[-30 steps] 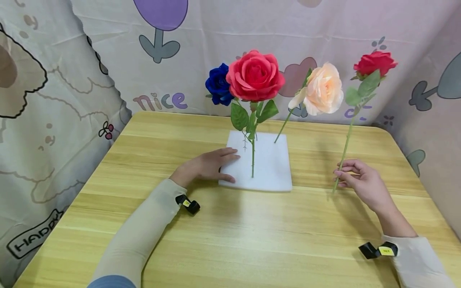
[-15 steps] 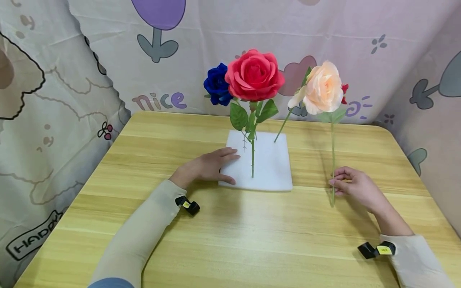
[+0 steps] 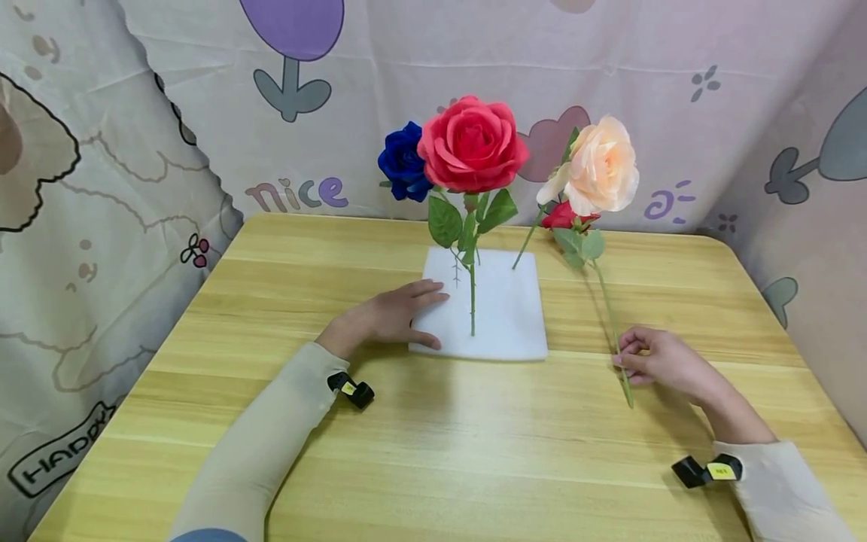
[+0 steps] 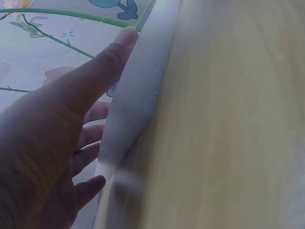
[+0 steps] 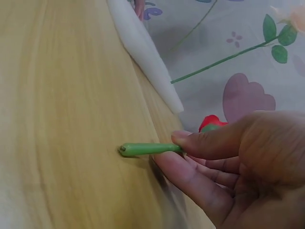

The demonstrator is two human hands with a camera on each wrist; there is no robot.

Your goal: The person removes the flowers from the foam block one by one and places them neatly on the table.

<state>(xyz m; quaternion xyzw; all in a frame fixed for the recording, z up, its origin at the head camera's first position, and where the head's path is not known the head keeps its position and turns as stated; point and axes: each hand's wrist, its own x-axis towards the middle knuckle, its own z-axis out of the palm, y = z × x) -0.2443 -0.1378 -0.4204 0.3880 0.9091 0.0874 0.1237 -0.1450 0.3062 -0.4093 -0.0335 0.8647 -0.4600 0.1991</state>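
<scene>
On my feed the right hand pinches a red rose by its lower stem, the bloom ahead and left of that hand; the left hand rests, fingers spread, on a white slab; just beside its fingertips I see a larger pink-red rose upright in the slab.

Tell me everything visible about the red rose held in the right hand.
The red rose looks artificial: a red bloom, partly hidden behind the peach rose in the head view, green leaves and a long, thin green stem. It is tilted, bloom leaning away and to the left. The right hand pinches the stem near its lower end, apart from the white pad.
</scene>
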